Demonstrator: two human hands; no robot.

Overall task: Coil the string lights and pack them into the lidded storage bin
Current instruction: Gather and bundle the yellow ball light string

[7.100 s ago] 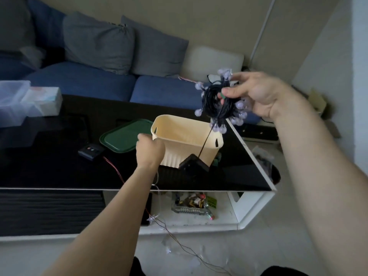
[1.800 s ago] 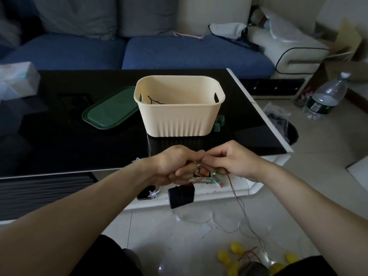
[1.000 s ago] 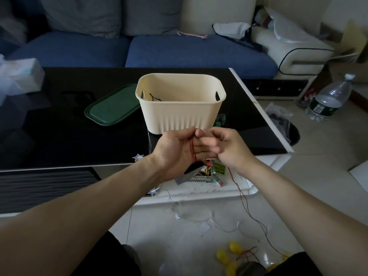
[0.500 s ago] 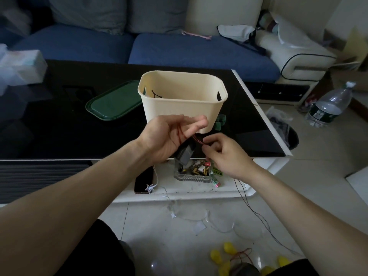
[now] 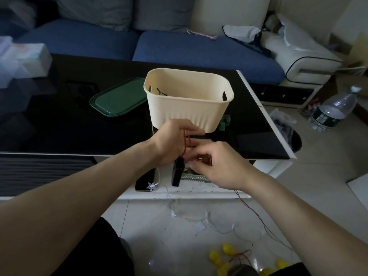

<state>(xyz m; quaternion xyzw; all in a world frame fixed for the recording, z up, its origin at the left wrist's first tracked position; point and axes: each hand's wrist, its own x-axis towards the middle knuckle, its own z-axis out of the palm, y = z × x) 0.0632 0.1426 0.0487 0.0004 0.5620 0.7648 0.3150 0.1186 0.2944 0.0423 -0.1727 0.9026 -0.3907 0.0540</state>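
A cream storage bin (image 5: 189,110) stands on the black table (image 5: 59,126), a dark coil end showing inside it (image 5: 162,92). Its green lid (image 5: 119,99) lies to the bin's left. In front of the bin, my left hand (image 5: 171,142) has loops of red wire (image 5: 186,142) wound around its fingers. A black battery box (image 5: 177,172) hangs from the wire below that hand. My right hand (image 5: 221,166) pinches the same wire right next to the left fingers. The wire trails (image 5: 256,214) down to yellow bulbs (image 5: 216,257) on the floor.
A clear string with star lights (image 5: 150,185) hangs off the table's lower shelf beside a phone (image 5: 144,180). A water bottle (image 5: 334,110) stands on the floor at the right. A tissue box (image 5: 25,60) sits on the table's far left; a sofa is behind.
My right hand has come back up against the left hand with the wire, adding to the loops on the left fingers. The battery box still hangs below.
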